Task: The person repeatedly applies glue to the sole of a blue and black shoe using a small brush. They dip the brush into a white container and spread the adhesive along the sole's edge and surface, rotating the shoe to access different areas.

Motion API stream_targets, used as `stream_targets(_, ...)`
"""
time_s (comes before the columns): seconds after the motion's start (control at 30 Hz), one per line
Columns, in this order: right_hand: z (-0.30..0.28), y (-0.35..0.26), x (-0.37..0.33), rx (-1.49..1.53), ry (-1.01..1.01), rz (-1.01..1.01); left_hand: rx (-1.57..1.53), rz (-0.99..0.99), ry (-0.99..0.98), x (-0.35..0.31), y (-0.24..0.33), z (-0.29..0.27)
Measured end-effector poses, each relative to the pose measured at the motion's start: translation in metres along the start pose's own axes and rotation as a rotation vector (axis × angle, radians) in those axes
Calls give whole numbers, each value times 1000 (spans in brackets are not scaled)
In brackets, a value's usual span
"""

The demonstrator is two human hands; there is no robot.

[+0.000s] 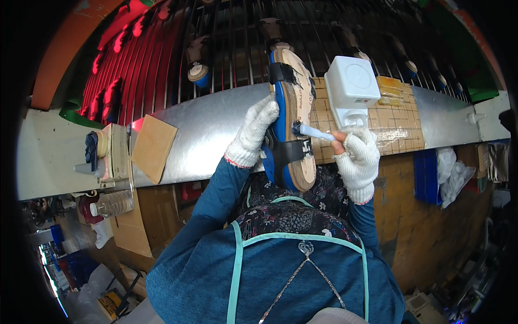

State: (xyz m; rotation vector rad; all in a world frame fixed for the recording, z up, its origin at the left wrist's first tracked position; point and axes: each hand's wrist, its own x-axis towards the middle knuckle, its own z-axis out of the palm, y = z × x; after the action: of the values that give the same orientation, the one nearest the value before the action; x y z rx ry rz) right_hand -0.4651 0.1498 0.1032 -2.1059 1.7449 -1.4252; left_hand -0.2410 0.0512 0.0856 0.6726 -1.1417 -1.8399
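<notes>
My left hand, in a white knit glove, grips a sandal upper with black straps, set on a blue last and turned underside up. Its pale insole board with a brown rim faces me. Between the bare fingertips of my gloved right hand is a brush with a pale handle. The brush's dark bristles touch the edge of the underside, near the middle of its length. Just beyond my right hand stands a white plastic pot with a squarish body and a narrow open trough at its near end.
A metal ledge crosses in front of me, with taped cardboard under the pot. Beside the pot lies a yellowish block. Further off, several lasted shoes sit on a rack of metal rods, red-lit at left. A tan board leans at left.
</notes>
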Motion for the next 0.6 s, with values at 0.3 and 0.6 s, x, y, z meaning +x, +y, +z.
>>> stream_targets(0.3,-4,-9,-12,-2,-40,-40,57,41,83,7,9,-10)
stream_targets(0.6,-11,-1,4,165,-20,-1,35,87,1,-1,13,-3)
